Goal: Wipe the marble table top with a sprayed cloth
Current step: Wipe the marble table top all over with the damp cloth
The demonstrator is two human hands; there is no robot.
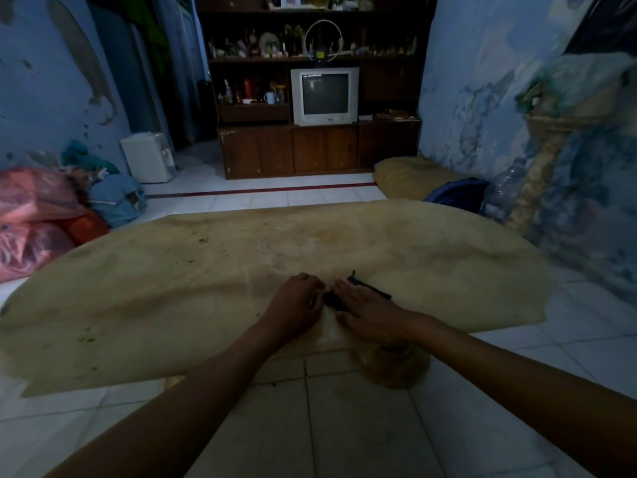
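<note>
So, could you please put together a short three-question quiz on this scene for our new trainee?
1. True or false: the right hand lies with straight fingers on the dark cloth.
2. Where on the table top are the hands working?
A. at the far edge
B. near the middle of the near edge
C. at the left corner
3. Fill in: the left hand has its fingers ____ at the cloth's left end.

Key: 1 true; 2 B; 3 curled (whether it actually pinches the cloth is hard to tell in the dim light).
</note>
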